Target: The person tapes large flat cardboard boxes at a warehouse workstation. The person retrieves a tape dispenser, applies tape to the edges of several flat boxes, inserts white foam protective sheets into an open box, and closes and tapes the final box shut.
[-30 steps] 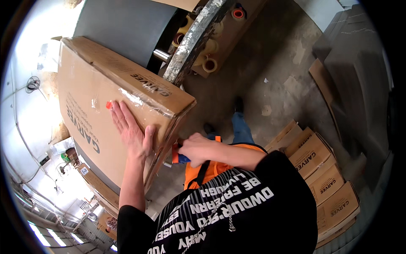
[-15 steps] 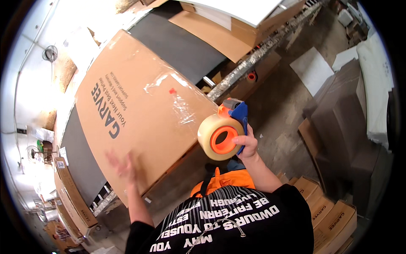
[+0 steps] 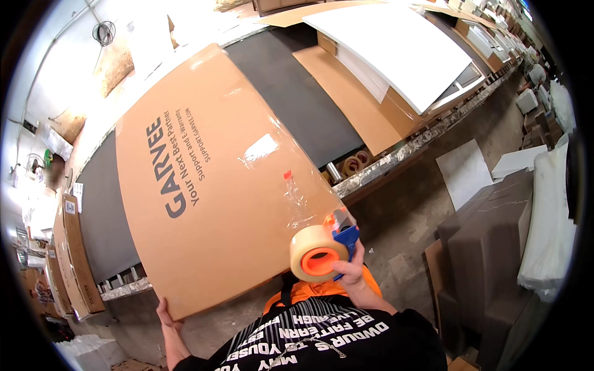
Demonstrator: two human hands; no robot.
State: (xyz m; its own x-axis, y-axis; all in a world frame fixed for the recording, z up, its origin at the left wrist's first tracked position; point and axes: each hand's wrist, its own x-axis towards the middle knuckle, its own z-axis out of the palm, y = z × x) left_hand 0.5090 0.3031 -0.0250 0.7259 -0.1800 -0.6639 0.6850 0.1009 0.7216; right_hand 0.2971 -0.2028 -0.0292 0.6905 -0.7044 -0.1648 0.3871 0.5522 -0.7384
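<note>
A large flat cardboard box (image 3: 216, 241) with dark print lies across the conveyor. Clear tape and a small red mark show near its right edge. My right hand (image 3: 354, 272) grips a tape dispenser (image 3: 301, 241) with a blue handle, an orange hub and a wide roll of clear tape. The dispenser is over the box's near right corner; whether it touches the cardboard I cannot tell. At the near left corner, my left hand (image 3: 167, 316) is closed around the box's edge, fingers on the side and thumb beneath.
Dark belt (image 3: 297, 93) runs beyond the box, bordered by a worn metal rail (image 3: 421, 145). Farther along sits an open carton with a white panel (image 3: 396, 49). Tape rolls (image 3: 356, 164) rest beside the rail. Grey-brown wrapped stacks (image 3: 489, 235) stand at right, narrow cartons (image 3: 77, 260) at left.
My left hand has gone from above the box's top to its near left corner. The tape dispenser in my right hand is now lower, by the near right corner. The view has shifted.
</note>
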